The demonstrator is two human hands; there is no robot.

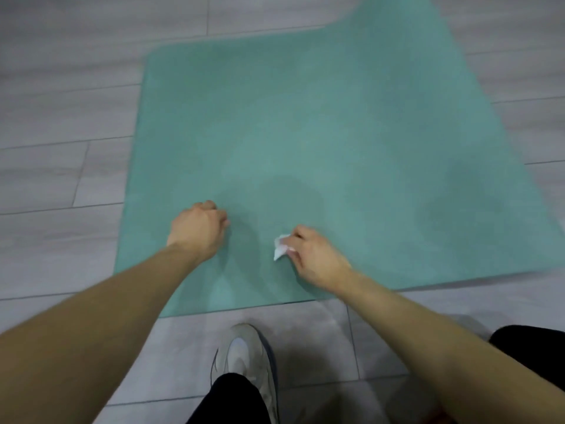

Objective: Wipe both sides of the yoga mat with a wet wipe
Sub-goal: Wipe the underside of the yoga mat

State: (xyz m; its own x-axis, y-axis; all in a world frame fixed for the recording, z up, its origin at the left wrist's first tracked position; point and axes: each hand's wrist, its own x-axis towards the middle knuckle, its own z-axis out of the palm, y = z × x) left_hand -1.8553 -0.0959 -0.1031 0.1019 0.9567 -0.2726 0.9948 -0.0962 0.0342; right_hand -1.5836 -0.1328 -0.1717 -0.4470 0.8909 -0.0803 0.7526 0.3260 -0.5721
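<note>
Teal yoga mat (321, 133), flat on grey floor (61, 102). Right hand (318, 255) pinches a crumpled white wipe (280, 246) near the mat's near edge. Left hand (198, 229): fist, holding nothing, resting on the mat.

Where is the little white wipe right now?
In the head view, the wet wipe is pinched in the right hand, low on the green yoga mat, right of the left hand.

Both bare forearms are stretched forward and down from where I'm watching, converging a bit toward the middle. My left hand (198, 229) is balled into a fist, knuckles down, holding nothing that I can see. My right hand (315, 255) has its fingers curled, pinching a crumpled wet wipe (281, 246) at the fingertips.
</note>
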